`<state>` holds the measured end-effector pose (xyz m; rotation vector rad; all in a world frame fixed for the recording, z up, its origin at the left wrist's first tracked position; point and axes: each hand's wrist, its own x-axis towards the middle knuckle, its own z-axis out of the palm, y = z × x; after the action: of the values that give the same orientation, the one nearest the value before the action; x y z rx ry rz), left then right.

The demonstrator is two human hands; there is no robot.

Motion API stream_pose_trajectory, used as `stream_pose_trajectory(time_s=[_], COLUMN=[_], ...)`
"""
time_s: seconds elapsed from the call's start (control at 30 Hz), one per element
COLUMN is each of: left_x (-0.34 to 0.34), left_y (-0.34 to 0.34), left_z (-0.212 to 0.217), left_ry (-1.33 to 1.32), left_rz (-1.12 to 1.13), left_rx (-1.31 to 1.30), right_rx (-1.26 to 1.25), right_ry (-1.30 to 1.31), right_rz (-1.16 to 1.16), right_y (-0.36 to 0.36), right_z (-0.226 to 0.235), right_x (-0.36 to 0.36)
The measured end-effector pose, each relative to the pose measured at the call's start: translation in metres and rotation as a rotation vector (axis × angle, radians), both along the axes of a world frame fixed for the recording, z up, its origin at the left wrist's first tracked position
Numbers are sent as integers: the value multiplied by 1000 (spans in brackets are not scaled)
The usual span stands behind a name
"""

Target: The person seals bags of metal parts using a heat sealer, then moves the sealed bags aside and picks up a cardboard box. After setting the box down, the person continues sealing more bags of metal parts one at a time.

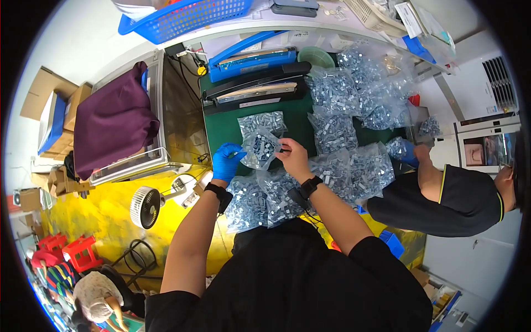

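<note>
Gloved left hand (226, 160) and bare right hand (293, 157) pinch a crinkly clear bag (261, 148) of metal clips.

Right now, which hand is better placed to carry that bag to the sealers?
Probably left. The left hand and right hand both grip the bag, but the left is on the side nearer the sealers, with open mat ahead.

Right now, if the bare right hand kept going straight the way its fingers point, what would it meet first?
The right hand points left at the clear bag of metal parts it already pinches; past that, the blue-gloved left hand holds the bag's other edge. Depth is hard to judge.
</note>
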<state>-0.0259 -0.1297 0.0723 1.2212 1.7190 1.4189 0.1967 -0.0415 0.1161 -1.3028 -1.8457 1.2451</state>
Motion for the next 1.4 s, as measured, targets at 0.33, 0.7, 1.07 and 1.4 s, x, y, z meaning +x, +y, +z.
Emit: stream_pose_trajectory(time_s=[0.33, 0.7, 1.07, 1.4], left_x=[-16, -19, -28, -29], left_y=[-15, -14, -6, 1], left_z=[-21, -16, -16, -20], left_ry=[-369, -476, -225, -209], left_rz=[38, 179, -62, 155], left_rx=[9, -63, -87, 22], right_rx=[-89, -182, -236, -217], right_ry=[195, 333, 562, 447], right_rz=[-188, -277, -204, -284], right_y=[-6, -2, 2, 17], right_z=[-35, -40, -46, -52], right_x=[-7, -23, -21, -31])
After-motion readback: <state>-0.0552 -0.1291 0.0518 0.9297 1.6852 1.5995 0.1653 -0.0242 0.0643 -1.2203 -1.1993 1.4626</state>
